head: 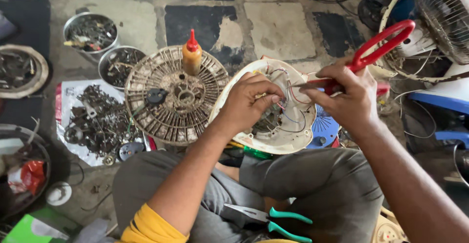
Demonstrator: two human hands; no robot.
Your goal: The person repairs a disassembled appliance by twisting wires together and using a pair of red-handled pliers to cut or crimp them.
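Note:
My left hand (pixel 251 100) pinches thin wires inside a round cream fan motor housing (pixel 293 135) that rests on my lap. In my right hand (pixel 344 96) are red-handled scissors (pixel 378 47), their blades pointing left at the red and blue wires (pixel 292 96) by my left fingertips. The blade tips are partly hidden among the wires.
A dirty round fan grille (pixel 168 101) with an orange squeeze bottle (pixel 191 55) on it lies to the left. Two metal bowls of scrap parts (pixel 90 30) and a sheet with small parts (pixel 97 121) lie beyond. Green-handled pliers (pixel 273 219) rest on my leg. A fan (pixel 439 13) stands at the right.

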